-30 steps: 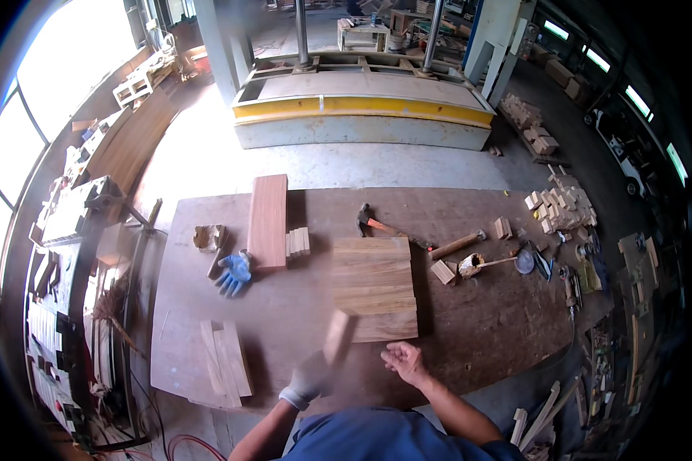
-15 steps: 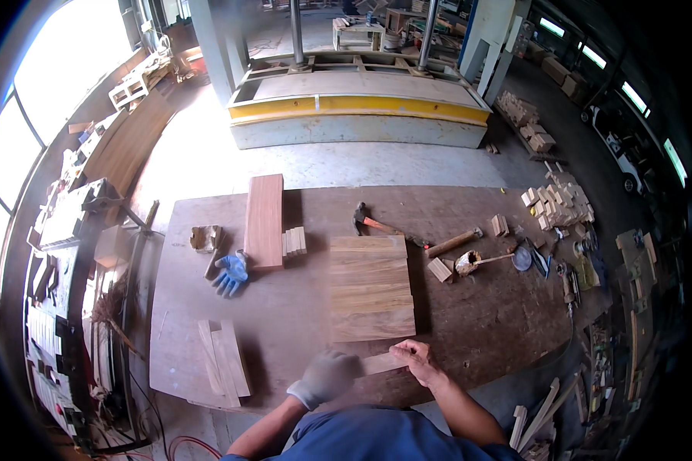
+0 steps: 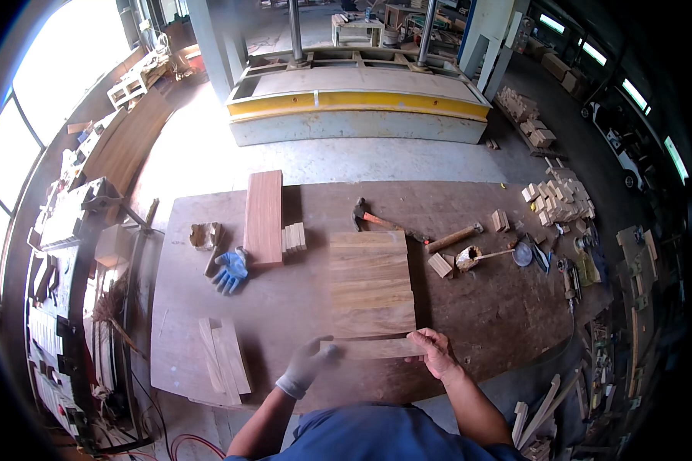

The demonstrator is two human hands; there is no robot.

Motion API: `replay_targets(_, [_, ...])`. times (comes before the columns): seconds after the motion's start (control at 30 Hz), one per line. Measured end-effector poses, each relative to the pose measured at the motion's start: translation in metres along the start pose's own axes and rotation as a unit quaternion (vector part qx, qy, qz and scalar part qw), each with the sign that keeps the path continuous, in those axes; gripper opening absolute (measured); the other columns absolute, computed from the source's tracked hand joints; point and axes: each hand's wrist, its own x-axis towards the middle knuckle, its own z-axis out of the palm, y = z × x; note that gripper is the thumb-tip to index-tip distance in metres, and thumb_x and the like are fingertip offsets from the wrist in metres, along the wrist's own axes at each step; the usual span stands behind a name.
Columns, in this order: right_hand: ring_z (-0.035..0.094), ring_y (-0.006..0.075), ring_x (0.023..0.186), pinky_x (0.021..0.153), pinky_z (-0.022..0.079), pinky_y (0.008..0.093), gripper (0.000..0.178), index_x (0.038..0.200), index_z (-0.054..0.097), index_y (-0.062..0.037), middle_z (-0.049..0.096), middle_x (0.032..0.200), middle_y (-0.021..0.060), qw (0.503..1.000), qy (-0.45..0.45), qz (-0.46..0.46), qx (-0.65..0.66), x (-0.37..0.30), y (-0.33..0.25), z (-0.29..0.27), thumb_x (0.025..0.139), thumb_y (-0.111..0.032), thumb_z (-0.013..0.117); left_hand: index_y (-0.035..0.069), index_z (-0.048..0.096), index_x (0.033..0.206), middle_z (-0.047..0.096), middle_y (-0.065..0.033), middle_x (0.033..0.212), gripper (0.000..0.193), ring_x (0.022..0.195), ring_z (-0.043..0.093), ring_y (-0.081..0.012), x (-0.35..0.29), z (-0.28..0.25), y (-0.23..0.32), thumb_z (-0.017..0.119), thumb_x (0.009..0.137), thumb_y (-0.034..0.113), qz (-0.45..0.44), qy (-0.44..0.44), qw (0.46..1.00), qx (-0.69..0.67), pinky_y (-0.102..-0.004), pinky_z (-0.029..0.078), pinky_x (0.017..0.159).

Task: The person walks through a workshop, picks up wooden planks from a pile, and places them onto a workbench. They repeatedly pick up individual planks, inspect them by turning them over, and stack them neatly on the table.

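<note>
A narrow wooden strip point(image 3: 380, 349) lies crosswise just in front of a panel of several boards point(image 3: 371, 280) laid side by side on the brown workbench point(image 3: 284, 315). My bare right hand point(image 3: 436, 354) grips the strip's right end, fingers closed round it. At the left end is my left hand point(image 3: 306, 365) in a pale glove, slightly blurred, its fingers closed on the strip. A thin dark gap shows between strip and panel. Left of my gloved hand, several loose wooden strips point(image 3: 225, 361) rest on the bench.
Beyond them lie a blue glove point(image 3: 230, 271), a reddish board point(image 3: 264, 219) and small blocks point(image 3: 293, 237). A claw hammer point(image 3: 377, 220), a mallet point(image 3: 454, 238) and a glue pot with brush point(image 3: 467, 258) sit behind and right of the panel. Stacked blocks point(image 3: 559, 201) fill the far right corner.
Both hands have moved forward with the strip, bringing it up close to the panel's near edge. It has turned more level, and more of its length shows between my hands.
</note>
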Motion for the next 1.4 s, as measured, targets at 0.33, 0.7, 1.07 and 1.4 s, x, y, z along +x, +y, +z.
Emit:
replay_targets(0.33, [0.065, 0.0188, 0.059, 0.050, 0.054, 0.0296, 0.052, 0.113, 0.060, -0.0030, 0.064, 0.091, 0.0119, 0.994, 0.012, 0.052, -0.097, -0.009, -0.015, 0.014, 0.097, -0.051, 0.053, -0.006, 0.048, 0.134, 0.066, -0.0112, 0.106, 0.046, 0.084, 0.065, -0.0188, 0.001, 0.001, -0.001, 0.050, 0.102, 0.028, 0.018, 0.043, 0.997, -0.061, -0.0313, 0.053, 0.076])
replay_targets(0.7, [0.069, 0.0227, 0.068, 0.054, 0.056, 0.0313, 0.047, 0.110, 0.059, -0.0058, 0.065, 0.097, 0.0087, 0.997, 0.049, 0.061, 0.010, -0.003, -0.006, 0.004, 0.093, -0.050, 0.060, -0.004, 0.048, 0.136, 0.061, -0.0079, 0.098, 0.058, 0.081, 0.069, -0.0246, 0.011, -0.005, -0.021, 0.059, 0.097, 0.039, 0.041, 0.057, 0.993, -0.091, -0.0336, 0.058, 0.071])
replay_targets(1.07, [0.069, 0.0192, 0.064, 0.055, 0.057, 0.0300, 0.040, 0.098, 0.061, -0.0105, 0.069, 0.088, 0.0114, 0.997, 0.047, 0.067, -0.018, -0.005, -0.005, -0.001, 0.092, -0.050, 0.062, -0.004, 0.046, 0.136, 0.063, -0.0131, 0.100, 0.063, 0.078, 0.070, -0.0277, 0.013, -0.014, -0.035, 0.054, 0.098, 0.046, 0.075, 0.036, 0.992, -0.097, -0.0377, 0.059, 0.071])
replay_targets(1.4, [0.067, 0.0168, 0.061, 0.055, 0.056, 0.0294, 0.048, 0.098, 0.063, -0.0062, 0.069, 0.082, 0.0138, 0.996, 0.049, 0.060, -0.044, -0.007, -0.006, 0.004, 0.092, -0.053, 0.060, -0.005, 0.042, 0.139, 0.060, -0.0111, 0.103, 0.068, 0.085, 0.070, -0.0291, 0.010, -0.013, -0.038, 0.055, 0.097, 0.047, 0.041, 0.055, 0.987, -0.148, -0.0371, 0.058, 0.075])
